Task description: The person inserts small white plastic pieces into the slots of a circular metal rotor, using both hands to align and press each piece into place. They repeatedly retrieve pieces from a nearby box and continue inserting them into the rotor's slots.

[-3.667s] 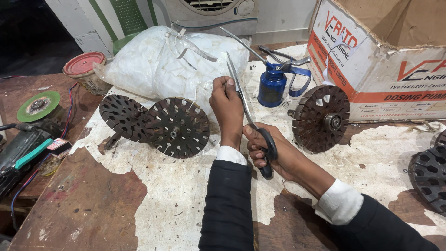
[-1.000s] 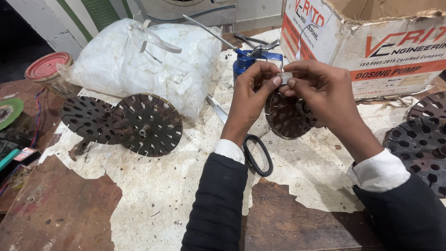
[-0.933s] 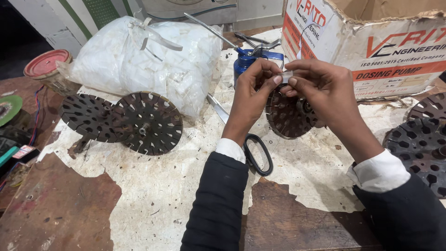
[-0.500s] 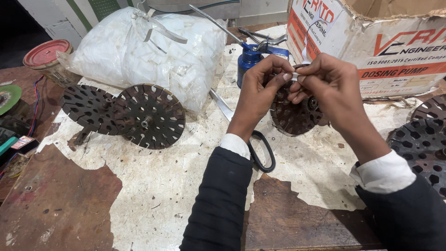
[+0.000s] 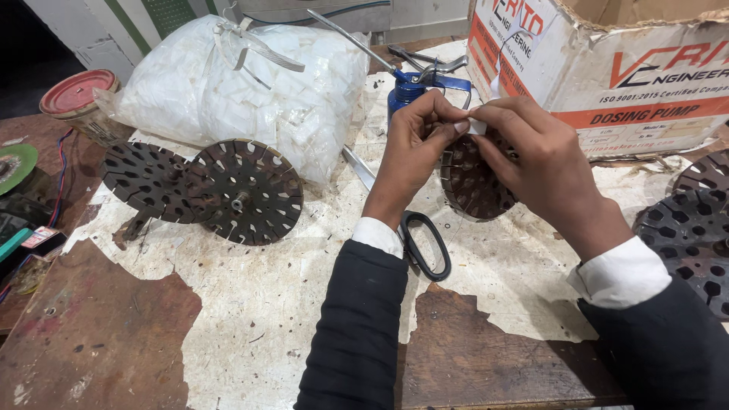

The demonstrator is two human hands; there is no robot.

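Note:
My left hand [image 5: 414, 148] and my right hand [image 5: 531, 156] meet above a dark slotted metal disc [image 5: 474, 182] that lies on the table. Between their fingertips both hands pinch a small white paper strip [image 5: 474, 121]. Black-handled scissors [image 5: 421, 239] lie on the table under my left wrist, blades pointing up-left. A blue oil can [image 5: 406, 87] with a long spout stands just behind my left hand.
Two more slotted discs [image 5: 243, 190] on one shaft lie at the left, other discs [image 5: 695, 228] at the right edge. A white plastic bag of paper pieces [image 5: 235, 91] and a cardboard box [image 5: 607, 61] stand behind. A red-lidded tin [image 5: 72, 95] sits far left.
Earlier I held the scissors in my right hand; they now lie on the table. Both hands have come together on the paper strip over the disc, barely shifting in the last second.

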